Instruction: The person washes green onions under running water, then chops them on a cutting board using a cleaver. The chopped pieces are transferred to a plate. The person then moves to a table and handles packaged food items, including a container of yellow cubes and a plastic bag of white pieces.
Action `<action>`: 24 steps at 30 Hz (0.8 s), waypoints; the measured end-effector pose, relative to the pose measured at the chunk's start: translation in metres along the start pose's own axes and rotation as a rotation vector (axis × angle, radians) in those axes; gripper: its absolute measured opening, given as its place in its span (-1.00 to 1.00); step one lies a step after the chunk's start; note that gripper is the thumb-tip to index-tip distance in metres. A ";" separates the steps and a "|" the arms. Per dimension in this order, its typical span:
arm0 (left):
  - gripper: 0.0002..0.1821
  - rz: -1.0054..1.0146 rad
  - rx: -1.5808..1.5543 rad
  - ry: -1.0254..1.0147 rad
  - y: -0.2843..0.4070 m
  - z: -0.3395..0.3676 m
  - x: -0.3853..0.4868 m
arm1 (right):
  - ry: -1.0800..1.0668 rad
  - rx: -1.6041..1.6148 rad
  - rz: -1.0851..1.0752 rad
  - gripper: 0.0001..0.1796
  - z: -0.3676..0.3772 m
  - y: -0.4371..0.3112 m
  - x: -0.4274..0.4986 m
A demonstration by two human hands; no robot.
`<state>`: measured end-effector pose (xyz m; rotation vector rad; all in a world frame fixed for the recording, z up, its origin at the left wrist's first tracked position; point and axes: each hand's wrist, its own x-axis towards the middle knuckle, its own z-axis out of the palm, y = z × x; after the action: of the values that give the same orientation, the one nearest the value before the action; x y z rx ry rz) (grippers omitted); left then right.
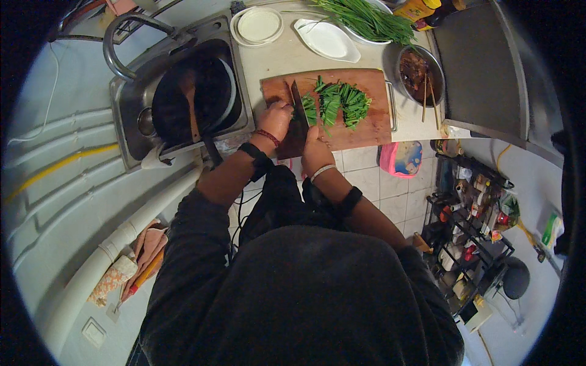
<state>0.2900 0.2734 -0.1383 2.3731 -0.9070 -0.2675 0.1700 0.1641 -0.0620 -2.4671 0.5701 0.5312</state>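
A wooden cutting board (366,137) with a metal handle lies at the counter's front edge. My right hand (317,151) grips a cleaver (300,107), whose blade stands on edge over the board. Left of the blade, my left hand (276,120) is curled over a small bunch of greens, mostly hidden by the fingers and blade. Cut garlic chives (341,103) lie in rough piles right of the blade. Behind the board are a white oval dish (327,41) and a bundle of long uncut chives (371,20) resting over a white bowl.
A wok (169,110) with a wooden spatula (191,107) sits in the steel sink (120,123) at left. White plates (258,26) are stacked behind. At right, a metal bowl (442,80) holds dark sauced food and chopsticks (425,98), beside a dark panel (480,73).
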 end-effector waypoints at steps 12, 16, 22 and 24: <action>-0.83 -0.018 0.174 -0.085 0.004 0.007 -0.004 | 0.204 0.001 0.148 -0.80 0.026 -0.013 0.036; -0.79 -0.063 0.029 -0.026 0.005 0.007 -0.005 | -0.014 0.053 0.109 -0.78 0.029 0.028 0.047; -0.63 -0.206 -0.194 -0.154 -0.001 0.009 0.004 | 0.242 0.138 -0.239 -0.63 -0.027 0.089 0.019; -0.60 -0.308 -0.458 -0.291 -0.008 0.005 0.012 | 0.198 0.135 -0.328 -0.64 -0.048 0.098 0.006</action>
<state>0.3019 0.2679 -0.1464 2.0591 -0.5217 -0.8632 0.1382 0.0600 -0.0686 -2.4302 0.2553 0.1157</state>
